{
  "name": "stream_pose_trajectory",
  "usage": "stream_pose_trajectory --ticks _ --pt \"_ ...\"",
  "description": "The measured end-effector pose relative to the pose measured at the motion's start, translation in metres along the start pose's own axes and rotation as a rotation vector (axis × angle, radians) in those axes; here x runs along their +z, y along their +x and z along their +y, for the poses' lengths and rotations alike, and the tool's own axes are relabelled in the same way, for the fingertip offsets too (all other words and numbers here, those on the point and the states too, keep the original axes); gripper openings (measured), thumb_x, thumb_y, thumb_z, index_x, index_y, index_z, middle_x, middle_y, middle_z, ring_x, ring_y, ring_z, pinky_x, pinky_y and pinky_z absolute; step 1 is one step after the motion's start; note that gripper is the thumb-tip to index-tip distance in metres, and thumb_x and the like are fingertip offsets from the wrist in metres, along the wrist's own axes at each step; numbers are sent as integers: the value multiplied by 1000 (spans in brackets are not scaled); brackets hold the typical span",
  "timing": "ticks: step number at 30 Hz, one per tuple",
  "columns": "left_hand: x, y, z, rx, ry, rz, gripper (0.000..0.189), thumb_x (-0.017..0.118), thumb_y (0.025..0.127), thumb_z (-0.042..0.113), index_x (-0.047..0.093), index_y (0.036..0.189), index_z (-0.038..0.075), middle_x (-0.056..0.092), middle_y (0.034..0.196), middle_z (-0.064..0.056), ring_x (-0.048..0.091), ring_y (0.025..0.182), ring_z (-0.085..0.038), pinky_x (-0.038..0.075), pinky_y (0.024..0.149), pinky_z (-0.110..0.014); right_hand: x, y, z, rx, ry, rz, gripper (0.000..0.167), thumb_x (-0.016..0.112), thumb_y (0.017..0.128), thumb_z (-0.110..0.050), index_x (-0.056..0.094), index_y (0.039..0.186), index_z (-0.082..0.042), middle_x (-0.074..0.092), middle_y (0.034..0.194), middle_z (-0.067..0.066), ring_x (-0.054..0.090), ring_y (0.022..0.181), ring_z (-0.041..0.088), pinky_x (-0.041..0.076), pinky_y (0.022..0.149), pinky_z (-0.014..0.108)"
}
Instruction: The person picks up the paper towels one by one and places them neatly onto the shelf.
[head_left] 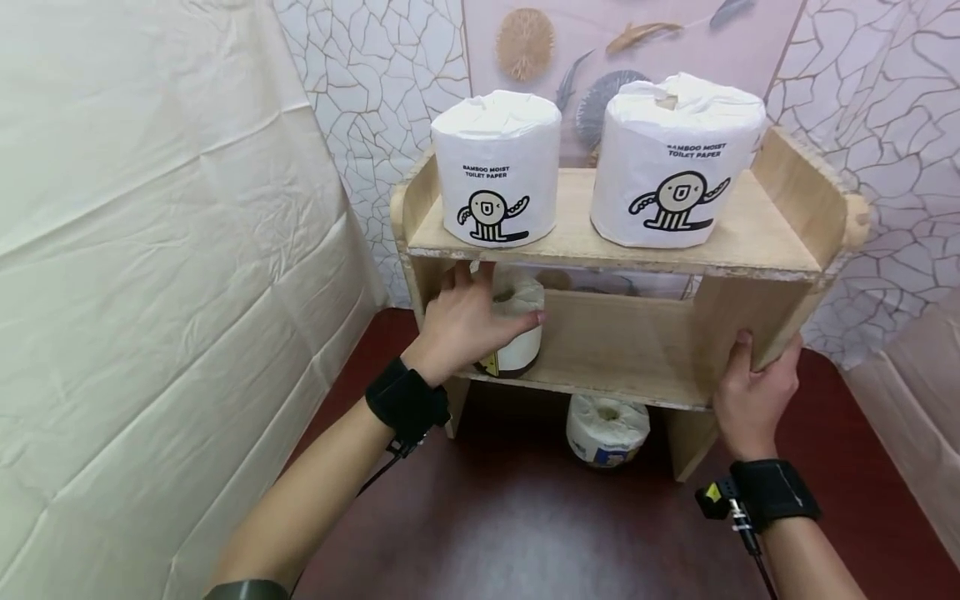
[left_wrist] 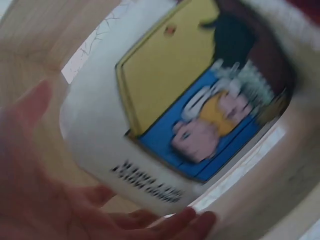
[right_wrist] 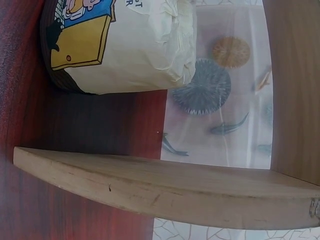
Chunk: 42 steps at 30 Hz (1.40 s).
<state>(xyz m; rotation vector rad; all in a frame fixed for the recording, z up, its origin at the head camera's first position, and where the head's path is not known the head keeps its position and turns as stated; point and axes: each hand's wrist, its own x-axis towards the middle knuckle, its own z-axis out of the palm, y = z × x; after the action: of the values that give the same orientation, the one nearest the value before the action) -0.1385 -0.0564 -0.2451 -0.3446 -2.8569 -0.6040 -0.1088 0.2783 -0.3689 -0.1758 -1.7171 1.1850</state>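
Observation:
A two-tier wooden shelf (head_left: pixel 615 333) holds wrapped toilet paper rolls. My left hand (head_left: pixel 468 321) reaches in under the upper board, around the left side of a toilet paper roll (head_left: pixel 521 346) on the lower board. Its thumb sticks out straight across the front of that roll. In the left wrist view the roll (left_wrist: pixel 95 110) shows a yellow and blue picture, with the hand's spread fingers (left_wrist: pixel 187 220) close beside it; contact cannot be told. My right hand (head_left: pixel 753 396) grips the right side panel, thumb on its inner face and fingers outside.
Two larger white rolls, a left one (head_left: pixel 498 167) and a right one (head_left: pixel 675 167), stand on the top board. Another roll (head_left: pixel 607 429) sits beneath the shelf on the dark red surface (head_left: pixel 540 517). Cream fabric (head_left: pixel 187 250) hangs at left; a patterned wall is behind.

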Motion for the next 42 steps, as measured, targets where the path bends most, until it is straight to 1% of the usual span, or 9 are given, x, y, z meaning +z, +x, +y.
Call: stream_pose_trajectory --ticks 6,10,13,18,22,26,31,36,42 --pt "-1 6 12 -12 197 -39 110 59 84 87 31 167 20 44 156 -24 56 128 -45 57 82 -56 0 0 -2 31 -18 11 42 59 106 -18 56 148 -12 68 124 15 59 107 -2 43 91 17" --pt "3 7 19 -27 339 -26 114 48 82 95 35 164 17 60 141 -22 62 119 -42 57 78 -52 0 -1 -2 32 -23 4 43 58 107 -18 55 149 -12 68 126 19 59 109 -2 42 92 17" --pt "6 9 26 -46 396 -9 119 46 79 99 36 164 16 65 131 -18 64 114 -39 57 77 -50 1 0 -2 22 -12 7 43 58 106 -16 56 149 -12 68 127 21 59 110 -1 43 92 17" --pt "8 14 44 -96 452 -10 126 43 74 103 43 159 11 66 136 -17 68 110 -43 57 85 -58 0 4 -1 -15 11 26 41 60 105 -15 59 145 -13 70 121 14 61 107 0 44 90 18" --pt "11 19 57 -153 537 -20 130 36 71 107 55 148 4 68 131 -19 70 105 -45 57 83 -61 0 5 -1 -9 7 20 40 60 105 -18 59 145 -14 69 118 7 61 105 -2 44 89 17" --pt "16 22 62 -192 636 -46 135 27 71 108 60 140 -4 68 130 -26 67 111 -52 59 82 -58 -1 0 -1 12 -24 16 40 60 105 -20 58 145 -14 70 120 15 60 104 -4 43 88 16" --pt "15 25 67 -235 681 -143 136 24 75 107 56 147 -4 58 144 -30 61 120 -58 58 87 -59 0 -2 -1 2 -19 21 40 60 106 -20 59 145 -15 70 122 18 61 105 -2 43 87 17" --pt "12 32 74 -276 740 -268 120 34 85 97 55 149 -3 57 145 -31 65 117 -52 60 87 -56 1 0 -7 -9 -5 30 40 58 106 -16 58 146 -12 69 123 15 60 109 -1 44 89 18" --pt "14 38 76 -287 755 -288 86 53 93 76 68 132 1 69 128 -25 70 104 -44 60 84 -52 2 -2 -12 -11 -17 35 40 57 106 -15 59 145 -9 69 125 21 59 109 -3 43 89 17"
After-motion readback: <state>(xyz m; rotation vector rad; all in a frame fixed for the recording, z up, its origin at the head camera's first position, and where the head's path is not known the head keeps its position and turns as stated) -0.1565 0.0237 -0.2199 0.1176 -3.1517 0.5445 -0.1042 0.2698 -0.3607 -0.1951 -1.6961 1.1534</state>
